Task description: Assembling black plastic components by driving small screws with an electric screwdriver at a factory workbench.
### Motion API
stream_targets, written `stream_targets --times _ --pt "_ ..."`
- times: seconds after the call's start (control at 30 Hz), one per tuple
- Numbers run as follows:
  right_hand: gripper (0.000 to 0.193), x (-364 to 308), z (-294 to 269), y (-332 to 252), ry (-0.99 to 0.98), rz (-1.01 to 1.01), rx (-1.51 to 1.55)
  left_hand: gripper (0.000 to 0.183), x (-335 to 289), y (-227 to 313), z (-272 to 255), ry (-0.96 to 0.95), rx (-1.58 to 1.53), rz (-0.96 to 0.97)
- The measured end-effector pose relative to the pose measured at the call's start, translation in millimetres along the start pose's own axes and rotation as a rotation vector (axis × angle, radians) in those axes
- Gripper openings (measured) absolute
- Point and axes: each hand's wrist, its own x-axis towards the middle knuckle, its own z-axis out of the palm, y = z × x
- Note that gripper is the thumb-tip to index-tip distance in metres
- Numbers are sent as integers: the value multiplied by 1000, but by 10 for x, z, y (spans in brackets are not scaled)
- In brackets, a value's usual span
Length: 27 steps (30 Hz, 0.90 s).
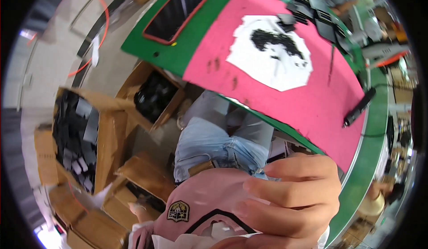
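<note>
My right hand (294, 195) is raised close in front of my chest at the lower right. Its fingers are loosely curled and slightly apart, and I see nothing between them. My left hand (140, 211) shows only as a small blurred patch beside an open cardboard box (147, 173); its fingers cannot be made out. On the table, a pink mat (267, 102) carries a white sheet (283, 75) with a heap of small black pieces (272, 41). A black pen-shaped tool (360, 107) with a cord lies near the mat's right edge.
A phone (176, 15) in a red case lies on the green tabletop (133, 44). Dark flat pieces (323, 21) line the mat's far edge. Left of my legs stand cardboard boxes, one with dark pieces (73, 133), another with black bagged contents (154, 95). Other people work at upper right.
</note>
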Motion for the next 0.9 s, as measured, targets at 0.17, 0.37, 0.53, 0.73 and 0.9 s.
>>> stream_targets --times 0.17,0.37,0.53,0.73,0.9 --pt "15 108 -295 -534 -89 193 -451 41 1018 215 728 477 569 213" --pt "10 -174 -736 -492 -122 267 -349 42 -1109 2622 2946 -90 -454 1028" --pt "41 -321 -1368 1376 1 413 -900 26 -3994 3209 3821 -717 -546 1294" --pt "71 -1290 -2136 2876 -259 890 -1291 23 -5252 3056 3972 -1301 -752 1334" --pt "68 -1441 -2523 2839 -208 953 -1344 11 -4752 3121 3861 -1178 -637 1460"
